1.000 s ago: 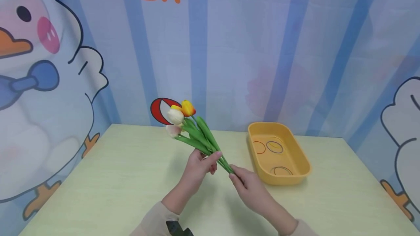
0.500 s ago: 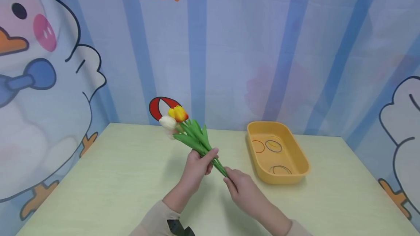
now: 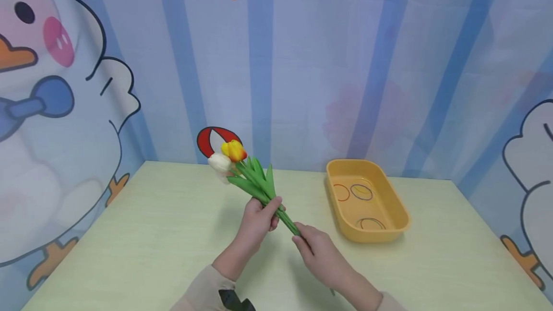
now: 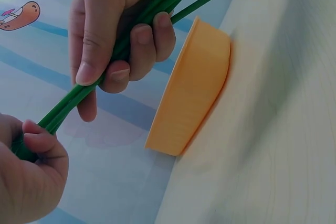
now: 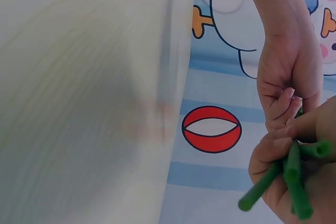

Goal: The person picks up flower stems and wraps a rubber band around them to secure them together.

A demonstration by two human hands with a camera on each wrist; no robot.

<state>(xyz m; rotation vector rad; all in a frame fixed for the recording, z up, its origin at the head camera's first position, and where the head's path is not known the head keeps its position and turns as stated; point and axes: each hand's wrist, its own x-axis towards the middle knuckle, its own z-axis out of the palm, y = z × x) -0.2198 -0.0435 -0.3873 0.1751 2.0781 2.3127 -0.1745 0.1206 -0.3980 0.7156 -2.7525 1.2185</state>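
Note:
A bunch of artificial tulips (image 3: 255, 181) with white, pink and yellow-orange heads slants across the middle of the head view, held above the table. My left hand (image 3: 256, 222) grips the stems just below the leaves, thumb on top. Lower down, my right hand (image 3: 321, 253) has its fingers curled round the same stems (image 4: 68, 103). In the right wrist view several cut stem ends (image 5: 294, 177) poke out of the right fist, spread at uneven lengths. The pink head is partly hidden behind the white one.
Right of the hands, a yellow tray (image 3: 399, 224) stands on the pale table (image 3: 173, 234). Several thin coloured rubber bands (image 3: 361, 192) lie in it. Behind the table hangs a blue striped cloth (image 3: 302, 61) printed with ducks.
The tulips have turned and shifted slightly left and down, their heads drawn closer together. My right hand has moved a little left and down with the stems; my left hand stays nearly in place.

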